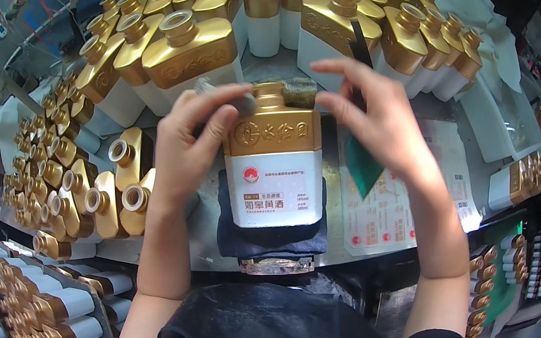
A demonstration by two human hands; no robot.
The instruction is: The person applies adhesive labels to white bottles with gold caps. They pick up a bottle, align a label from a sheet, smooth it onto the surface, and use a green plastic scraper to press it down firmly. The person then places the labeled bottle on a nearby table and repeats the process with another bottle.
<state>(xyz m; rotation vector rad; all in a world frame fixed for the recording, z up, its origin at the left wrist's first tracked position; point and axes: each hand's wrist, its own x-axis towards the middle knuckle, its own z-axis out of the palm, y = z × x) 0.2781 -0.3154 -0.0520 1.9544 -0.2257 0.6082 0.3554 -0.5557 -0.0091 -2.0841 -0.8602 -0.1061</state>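
A flat bottle (272,173) with a gold shoulder and white body rests face up on a folded dark cloth (273,244) in front of me. Its white face bears a red round emblem and dark print. My left hand (196,125) is at the bottle's left shoulder, its thumb and fingers closed on a grey pad (245,104), partly hidden. Over the right shoulder, my right hand (378,115) has thumb and forefinger apart, while a scraper with a dark handle and green blade (360,165) is tucked in it. A brownish, rough block (300,92) sits beside the bottle neck.
Gold-and-white bottles (193,51) crowd the back and left of the metal table. A printed transfer sheet (379,218) lies right of the bottle. More bottles (61,306) fill crates at lower left, and others (520,180) stand at right. A metal block (278,266) juts below the cloth.
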